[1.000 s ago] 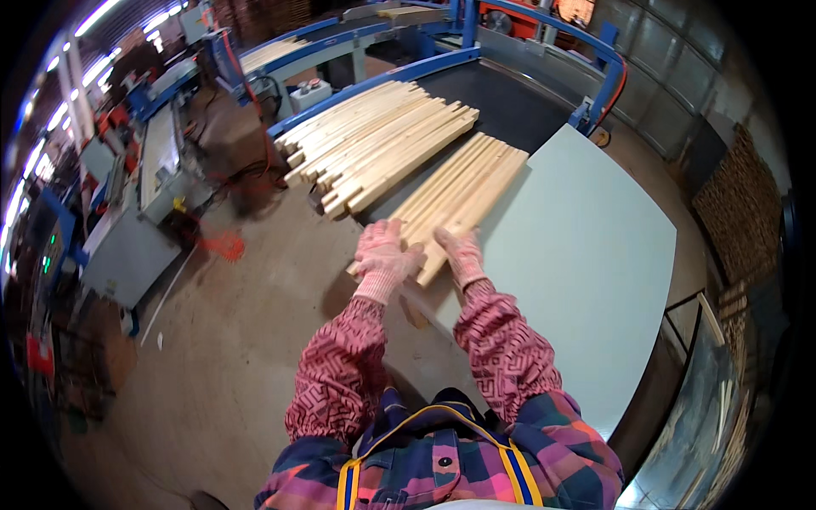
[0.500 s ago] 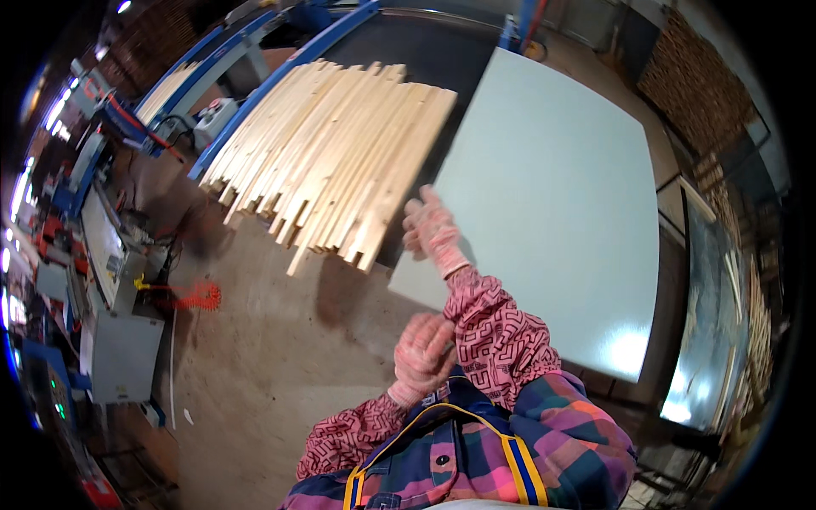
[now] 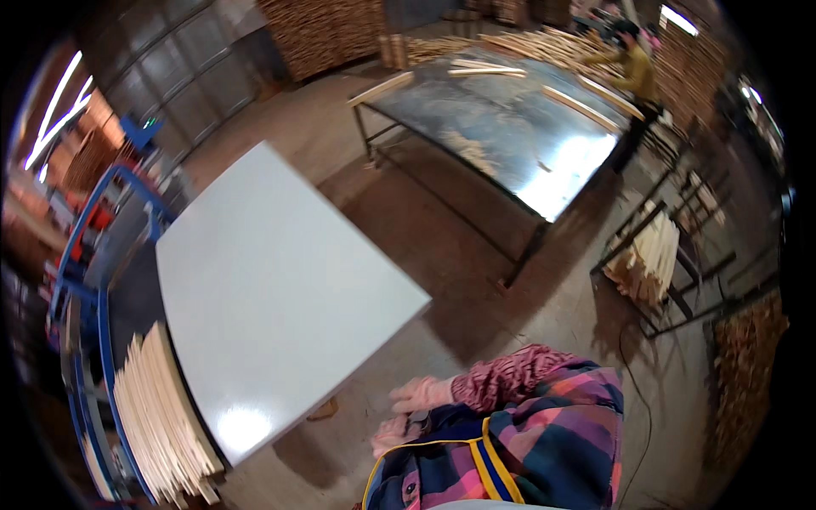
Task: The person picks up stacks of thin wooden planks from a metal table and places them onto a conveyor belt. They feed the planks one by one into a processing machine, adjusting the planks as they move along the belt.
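Note:
My right hand [image 3: 422, 394], in a pale pink glove, is in front of my body. Its fingers stretch to the left, open, with nothing visible in them. Just below it my gloved left hand [image 3: 393, 434] is close to my apron, partly hidden and blurred, so its fingers cannot be made out. Both hands are apart from the large pale grey-white board [image 3: 280, 297], whose near edge lies beyond them to the left. Along that board's left side lies a row of light wooden strips [image 3: 157, 408], with their ends uneven.
Ahead to the right stands a metal-topped table [image 3: 493, 119] with several wooden strips on it. A person [image 3: 637, 76] works at its far side. A rack [image 3: 646, 255] holding wood stands at right, near a cable [image 3: 648, 399] on the floor. Blue-framed machinery [image 3: 106, 340] is at left.
My view has swung to the right, bringing in the metal-topped table and the other person. My right hand has drawn back from near the strips toward my body.

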{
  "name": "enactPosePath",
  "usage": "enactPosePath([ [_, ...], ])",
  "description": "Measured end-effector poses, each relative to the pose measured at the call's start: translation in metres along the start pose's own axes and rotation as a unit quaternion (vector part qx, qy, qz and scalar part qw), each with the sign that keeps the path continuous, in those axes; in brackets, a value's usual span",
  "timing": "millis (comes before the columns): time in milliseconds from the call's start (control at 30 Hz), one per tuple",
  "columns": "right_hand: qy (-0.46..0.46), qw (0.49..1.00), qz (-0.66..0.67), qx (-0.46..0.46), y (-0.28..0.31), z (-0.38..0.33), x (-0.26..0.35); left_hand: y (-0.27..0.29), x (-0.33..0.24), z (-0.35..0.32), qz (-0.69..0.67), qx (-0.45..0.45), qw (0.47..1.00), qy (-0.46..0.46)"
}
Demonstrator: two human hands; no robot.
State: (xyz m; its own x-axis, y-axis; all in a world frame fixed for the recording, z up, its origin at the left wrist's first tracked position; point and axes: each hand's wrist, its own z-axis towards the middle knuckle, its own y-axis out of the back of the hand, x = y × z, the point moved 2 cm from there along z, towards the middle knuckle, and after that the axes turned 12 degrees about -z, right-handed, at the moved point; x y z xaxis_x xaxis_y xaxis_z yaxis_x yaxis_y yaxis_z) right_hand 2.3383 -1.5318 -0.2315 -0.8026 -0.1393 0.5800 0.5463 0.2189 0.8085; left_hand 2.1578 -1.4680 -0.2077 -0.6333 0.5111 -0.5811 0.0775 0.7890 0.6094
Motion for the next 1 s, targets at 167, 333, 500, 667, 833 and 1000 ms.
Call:
enactPosePath([
  [167,-0.376,0.92,0.066,-0.092,0.078,-0.16,-0.071,-0.015,-0.159,0.062,0.061,0.053,0.991,-0.107],
  [333,-0.547,0.77,0.167,-0.283,0.109,-0.303,-0.089,-0.043,-0.236,0.152,0.181,0.183,0.95,-0.175],
  [500,-0.613,0.636,0.254,-0.396,0.02,-0.379,-0.113,-0.087,-0.305,0.201,0.371,0.338,0.843,-0.196],
  [667,-0.641,0.46,0.423,-0.446,-0.021,-0.427,-0.117,-0.126,-0.399,0.25,0.384,0.415,0.76,-0.319],
  [833,-0.693,0.501,0.36,-0.373,-0.012,-0.466,-0.191,-0.17,-0.508,0.321,0.388,0.395,0.729,-0.402],
  [1000,-0.724,0.655,0.149,-0.159,0.067,-0.501,-0.31,-0.2,-0.639,0.36,0.365,0.397,0.724,-0.43],
])
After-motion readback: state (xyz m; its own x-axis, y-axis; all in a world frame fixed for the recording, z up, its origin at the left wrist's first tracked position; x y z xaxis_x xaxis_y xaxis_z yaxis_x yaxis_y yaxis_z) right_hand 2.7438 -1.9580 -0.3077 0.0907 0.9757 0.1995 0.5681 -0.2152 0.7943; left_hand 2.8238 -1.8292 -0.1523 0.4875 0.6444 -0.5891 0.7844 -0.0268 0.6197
